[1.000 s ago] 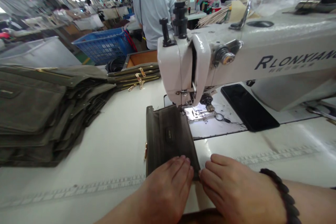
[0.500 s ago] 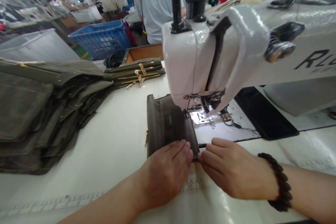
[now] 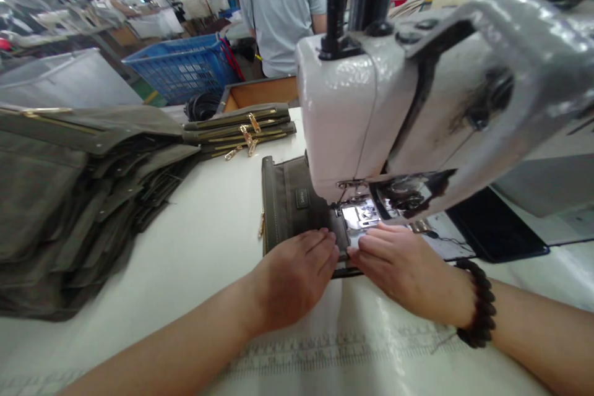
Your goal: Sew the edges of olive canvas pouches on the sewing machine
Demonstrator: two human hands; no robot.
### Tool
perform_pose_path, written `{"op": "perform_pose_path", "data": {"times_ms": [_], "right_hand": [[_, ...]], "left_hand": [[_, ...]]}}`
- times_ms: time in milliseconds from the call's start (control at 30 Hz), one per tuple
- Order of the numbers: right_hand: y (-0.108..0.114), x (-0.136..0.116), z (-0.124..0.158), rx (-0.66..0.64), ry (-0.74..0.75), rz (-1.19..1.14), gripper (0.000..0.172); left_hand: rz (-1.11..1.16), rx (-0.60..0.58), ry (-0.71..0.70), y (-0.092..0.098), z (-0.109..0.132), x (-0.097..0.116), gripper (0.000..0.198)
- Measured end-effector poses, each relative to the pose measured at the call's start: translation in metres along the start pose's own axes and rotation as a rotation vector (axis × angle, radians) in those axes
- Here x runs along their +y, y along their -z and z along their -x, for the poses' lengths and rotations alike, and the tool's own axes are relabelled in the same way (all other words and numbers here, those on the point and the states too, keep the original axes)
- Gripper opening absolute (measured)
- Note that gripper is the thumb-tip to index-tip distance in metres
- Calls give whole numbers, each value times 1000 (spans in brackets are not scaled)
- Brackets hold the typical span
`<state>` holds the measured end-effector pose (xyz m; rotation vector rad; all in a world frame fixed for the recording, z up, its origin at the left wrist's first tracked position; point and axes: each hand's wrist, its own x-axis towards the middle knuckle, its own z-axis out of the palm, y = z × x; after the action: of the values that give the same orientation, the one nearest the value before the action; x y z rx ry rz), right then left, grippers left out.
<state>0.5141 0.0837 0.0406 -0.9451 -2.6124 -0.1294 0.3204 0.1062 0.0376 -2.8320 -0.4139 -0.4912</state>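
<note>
An olive fabric pouch point(image 3: 297, 204) with a small dark label lies flat on the white sewing table point(image 3: 208, 241), its far end running under the head of a white sewing machine point(image 3: 357, 111). My left hand point(image 3: 292, 278) rests on its near part, fingers flat. My right hand point(image 3: 399, 269), with a dark bead bracelet point(image 3: 477, 303) at the wrist, holds the pouch's right edge next to the lit presser foot point(image 3: 364, 216). The needle and the pouch's far end are hidden by the machine.
A stack of olive pouches point(image 3: 69, 198) lies on the left. Zipper strips with gold pulls point(image 3: 241, 133) lie behind it. Beyond stand a blue plastic basket point(image 3: 180, 68) and a co-worker's back point(image 3: 278, 12). A black phone point(image 3: 496, 226) lies right of the machine.
The pouch and both hands have moved farther under the machine head, closer to the presser foot. The view has also shifted closer to the machine.
</note>
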Motion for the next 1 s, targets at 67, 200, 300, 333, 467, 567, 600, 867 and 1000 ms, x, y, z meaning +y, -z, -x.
{"op": "perform_pose_path", "data": {"times_ms": [67,200,300,333,467,567,600,867,1000], "right_hand": [[-2,2,-1,-18,-4,14,34],[-4,5,1,-26,-12,54,34],[-6,5,5,-19,-5,118,36],[-7,5,6,-19,-3,130,37],[-9,3,7,-31,-9,143,37],[-8,2,6,3,-30,127,36],[-7,1,5,19,-37,123,36],[-3,1,0,68,-54,84,40],[-1,0,-1,47,-67,33,40]], "left_hand": [[-7,3,-3,-2,-2,-5,28],[-16,-32,-16,-6,-4,-15,28],[-52,-101,-33,-9,-5,-20,29],[-72,-118,-37,-9,-6,-22,29],[-145,-162,-43,-13,-8,-27,29],[-170,-165,-34,-17,-10,-32,29],[-172,-154,-29,-17,-11,-33,29],[-190,-68,11,-20,-15,-40,25],[-186,-122,40,-20,-17,-40,25]]}}
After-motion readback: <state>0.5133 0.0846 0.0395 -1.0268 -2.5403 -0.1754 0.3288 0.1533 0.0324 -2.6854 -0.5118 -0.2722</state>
